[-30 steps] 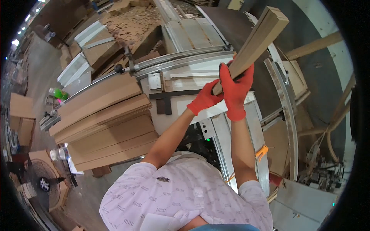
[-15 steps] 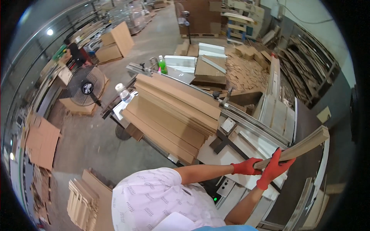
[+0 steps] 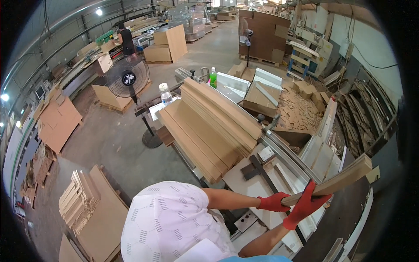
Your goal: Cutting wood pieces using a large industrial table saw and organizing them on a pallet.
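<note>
Holding long wooden board (image 3: 336, 181) at 4 o'clock, both red-gloved hands clenched round its near end: left hand (image 3: 274, 202) underneath, right hand (image 3: 305, 204) over top. Board lifted, slanting up toward 3 o'clock, clear of saw worktop (image 3: 262, 183) below. Judgement: piece picked up and in transit, not yet laid down anywhere. Tall stack of boards (image 3: 209, 126) at centre, untouched. Water bottle (image 3: 165, 94) and green bottle (image 3: 213, 77) behind stack at 12 o'clock. Offcut heap (image 3: 301, 109) at 2 o'clock. Pedestal fan (image 3: 127, 76) at 11 o'clock.

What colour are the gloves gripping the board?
Red on both the left hand and right hand; head view.
</note>
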`<state>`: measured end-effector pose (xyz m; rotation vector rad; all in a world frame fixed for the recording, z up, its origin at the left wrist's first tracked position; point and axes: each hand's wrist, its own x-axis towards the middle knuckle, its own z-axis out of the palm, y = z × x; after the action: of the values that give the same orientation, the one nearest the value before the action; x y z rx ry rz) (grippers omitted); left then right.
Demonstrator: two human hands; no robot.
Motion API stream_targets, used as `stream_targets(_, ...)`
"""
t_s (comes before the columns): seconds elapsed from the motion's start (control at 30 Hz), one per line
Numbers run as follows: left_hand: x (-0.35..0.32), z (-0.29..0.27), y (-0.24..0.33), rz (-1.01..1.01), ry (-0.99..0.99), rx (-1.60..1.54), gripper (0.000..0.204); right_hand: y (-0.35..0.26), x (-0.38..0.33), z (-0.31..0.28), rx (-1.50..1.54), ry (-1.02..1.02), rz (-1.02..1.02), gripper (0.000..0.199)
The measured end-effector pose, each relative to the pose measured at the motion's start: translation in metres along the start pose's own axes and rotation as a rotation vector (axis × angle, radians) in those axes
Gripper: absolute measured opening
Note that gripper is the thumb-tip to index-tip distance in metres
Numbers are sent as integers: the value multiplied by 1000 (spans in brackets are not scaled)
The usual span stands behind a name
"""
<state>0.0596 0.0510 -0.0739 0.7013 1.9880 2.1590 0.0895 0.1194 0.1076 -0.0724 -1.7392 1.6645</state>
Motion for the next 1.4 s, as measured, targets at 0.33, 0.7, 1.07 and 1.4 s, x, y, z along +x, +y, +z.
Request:
stream_targets(0.33,18,-31,77,-319,-462,103,30,0,39,-106,-88,-463,256,26)
stream_targets(0.7,64,-162,-52,-234,302,1411,38,112,7,-187,237,485,276,38)
stream_targets(1.07,67,-175,-80,-13,441,1348,24,223,0,-160,469,604,429,30)
stream_targets(1.4,-66,-125,-29,-334,425,682,33,282,-4,-97,421,683,624,29)
